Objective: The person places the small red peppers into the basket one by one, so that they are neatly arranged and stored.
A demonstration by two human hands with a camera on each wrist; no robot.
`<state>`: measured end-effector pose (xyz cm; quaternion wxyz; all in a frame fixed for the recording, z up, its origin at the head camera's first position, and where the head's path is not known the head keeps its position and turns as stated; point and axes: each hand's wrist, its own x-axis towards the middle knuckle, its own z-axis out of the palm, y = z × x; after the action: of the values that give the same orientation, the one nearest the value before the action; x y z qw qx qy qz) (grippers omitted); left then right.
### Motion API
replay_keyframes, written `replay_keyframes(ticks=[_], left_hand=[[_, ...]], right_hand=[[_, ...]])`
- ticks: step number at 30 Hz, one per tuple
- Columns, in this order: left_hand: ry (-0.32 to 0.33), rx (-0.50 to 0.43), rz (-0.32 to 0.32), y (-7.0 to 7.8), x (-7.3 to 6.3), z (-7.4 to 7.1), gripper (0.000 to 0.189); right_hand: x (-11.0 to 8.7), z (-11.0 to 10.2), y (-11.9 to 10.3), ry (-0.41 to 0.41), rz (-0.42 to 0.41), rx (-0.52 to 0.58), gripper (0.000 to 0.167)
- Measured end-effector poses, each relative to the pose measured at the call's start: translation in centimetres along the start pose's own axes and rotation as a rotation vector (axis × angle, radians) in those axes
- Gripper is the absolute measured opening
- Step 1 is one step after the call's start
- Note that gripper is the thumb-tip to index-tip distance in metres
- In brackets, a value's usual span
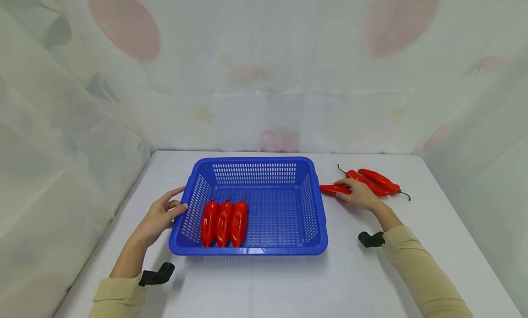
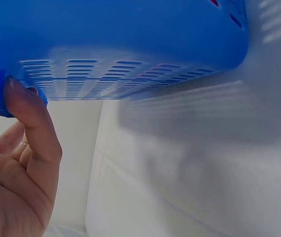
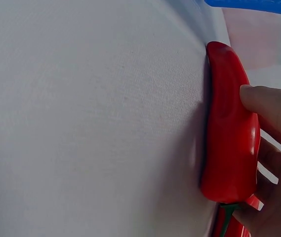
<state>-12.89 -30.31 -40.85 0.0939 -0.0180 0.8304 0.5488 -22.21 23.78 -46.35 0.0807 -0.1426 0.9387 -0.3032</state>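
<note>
A blue perforated plastic basket (image 1: 284, 251) stands on the white table, with three red chili peppers (image 1: 224, 224) side by side in its left part, stems toward the back. My left hand (image 1: 158, 216) grips the basket's left rim; in the left wrist view, a bent digit (image 2: 41, 128) presses against the rim's edge. Right of the basket, my right hand (image 1: 360, 195) holds a red chili pepper (image 3: 229, 133) between thumb and fingers. That pepper lies low against the table, its tip toward the basket and its green stem partly behind the fingers.
Two more red chili peppers, a nearer one (image 1: 373, 186) and a farther one (image 1: 379, 178), lie just beyond the right hand. A patterned pale curtain (image 1: 255, 112) hangs behind the white table (image 1: 255, 286) and at both sides.
</note>
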Motion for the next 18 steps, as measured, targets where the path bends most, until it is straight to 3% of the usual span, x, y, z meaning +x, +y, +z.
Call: replay_keyframes(ticks=[18], left_hand=[[0.007,0.001,-0.004,-0.1,-0.1,0.0,0.066]], right_hand=[[-1.3,-1.0,0.2,-0.105,-0.108,0.033,0.039]])
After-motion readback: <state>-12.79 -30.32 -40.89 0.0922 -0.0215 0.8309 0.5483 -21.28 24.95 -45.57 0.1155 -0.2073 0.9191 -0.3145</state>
